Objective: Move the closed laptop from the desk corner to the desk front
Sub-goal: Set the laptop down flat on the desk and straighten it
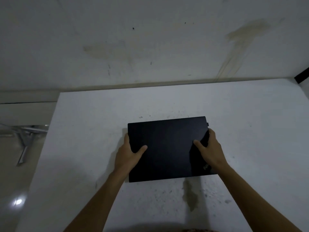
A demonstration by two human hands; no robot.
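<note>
One white, speckled table [83,148] carries one closed black laptop [167,148], lying flat near its middle; a small logo at the near right corner is too blurred to read. Two hands clasp its side edges, left hand [128,153] and right hand [209,149], thumbs on the lid

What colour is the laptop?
Black, plain and matte, the laptop shows best in the head view.

Bare room, stained wall [150,47], white desk [83,148]
</note>
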